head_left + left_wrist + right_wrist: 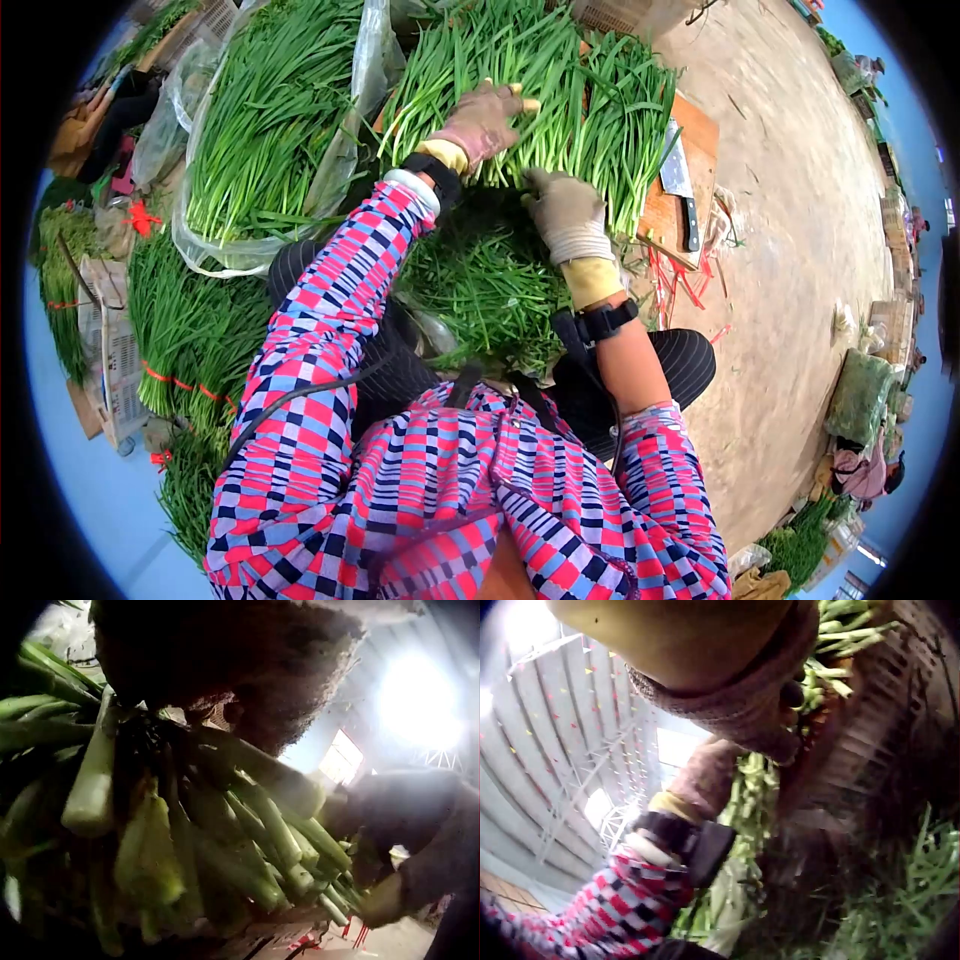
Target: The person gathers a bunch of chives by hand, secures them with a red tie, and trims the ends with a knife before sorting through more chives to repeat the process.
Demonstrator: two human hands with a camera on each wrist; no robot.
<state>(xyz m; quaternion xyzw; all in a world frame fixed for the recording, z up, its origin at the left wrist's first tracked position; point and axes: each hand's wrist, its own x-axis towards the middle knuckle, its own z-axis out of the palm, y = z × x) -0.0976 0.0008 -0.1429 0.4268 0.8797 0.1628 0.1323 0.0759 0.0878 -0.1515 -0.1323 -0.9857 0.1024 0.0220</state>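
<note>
A broad heap of long garlic chives (490,60) lies in front of me, pale stalk ends toward my body. My gloved left hand (480,125) rests on the heap, fingers over the leaves and stalks. At the stalk ends is my right hand (565,205), also gloved, with its fingers bent. The left wrist view shows the cut stalk ends (255,832) up close, the right hand (412,840) beside them at the right. In the right wrist view the right fingertips are right at the stalks (754,787); I cannot tell whether they grip any.
A kitchen knife (680,180) lies on a wooden board (700,135) to the right, red ties (680,280) below it. On the left are a plastic-lined load of chives (270,130) and tied bundles (190,330). Loose trimmings (490,290) lie between my knees.
</note>
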